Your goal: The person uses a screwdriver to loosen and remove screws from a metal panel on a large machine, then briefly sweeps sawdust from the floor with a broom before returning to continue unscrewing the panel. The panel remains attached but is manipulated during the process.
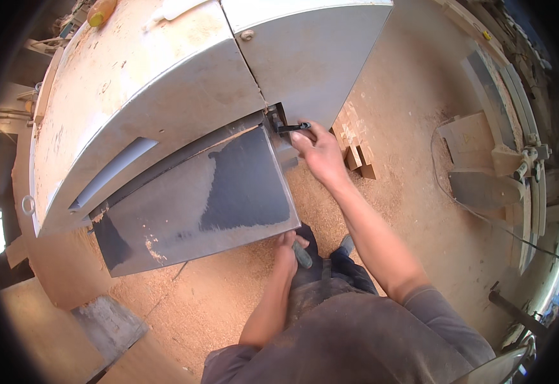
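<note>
Right hand [314, 148] gripping black lever [292, 127], left hand [287, 243] under steel table [183, 217]

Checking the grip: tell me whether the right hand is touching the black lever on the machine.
Touching. The head view shows the right hand with its fingers closed around the black lever at the machine's side.

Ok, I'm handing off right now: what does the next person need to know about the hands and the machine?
Right hand: gripping the black lever handle at the side of the grey woodworking machine, beside the gap above the table.
Left hand: at the near corner of the metal table plate, holding a dark grey-handled tool; its working end is hidden.
Sawdust covers the floor; small wood blocks are stacked right of the machine.
Done: cannot tell how far the lever has been turned.
Left: lever and tool both in hand; nothing released.
</note>
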Motion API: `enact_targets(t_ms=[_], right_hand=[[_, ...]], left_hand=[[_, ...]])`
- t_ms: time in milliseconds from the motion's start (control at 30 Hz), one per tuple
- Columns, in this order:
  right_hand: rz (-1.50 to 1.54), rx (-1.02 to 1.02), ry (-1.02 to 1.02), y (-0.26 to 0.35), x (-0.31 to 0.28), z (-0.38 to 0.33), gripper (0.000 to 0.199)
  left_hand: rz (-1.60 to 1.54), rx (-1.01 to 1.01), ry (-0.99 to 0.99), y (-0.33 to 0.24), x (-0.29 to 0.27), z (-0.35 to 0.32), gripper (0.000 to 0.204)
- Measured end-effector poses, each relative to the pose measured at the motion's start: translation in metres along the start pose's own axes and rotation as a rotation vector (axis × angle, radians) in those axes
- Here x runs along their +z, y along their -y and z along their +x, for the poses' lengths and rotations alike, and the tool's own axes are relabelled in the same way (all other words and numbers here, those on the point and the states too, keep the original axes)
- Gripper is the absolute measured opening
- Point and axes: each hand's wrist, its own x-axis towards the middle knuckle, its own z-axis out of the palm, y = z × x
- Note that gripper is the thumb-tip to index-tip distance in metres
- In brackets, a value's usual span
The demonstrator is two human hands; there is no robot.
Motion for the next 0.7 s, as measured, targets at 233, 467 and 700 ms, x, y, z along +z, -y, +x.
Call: enact_targets(t_ms=[233,467,700], right_hand=[[0.186,-0.219,-0.118,-0.027,0.032,0.016,0.019],[0.117,-0.411,-0.149,-0.035,0.034,0.016,0.006],[-0.145,-0.496,-0.081,-0.019,0.023,0.017,0.005]], left_hand=[[0.031,-0.036,-0.095,0.01,-0.059,-0.02,0.02],[-0.023,0.018,-0.111,-0.009,-0.065,-0.013,0.015],[-0.004,0.035,-0.084,-0.007,-0.061,-0.016,0.013]])
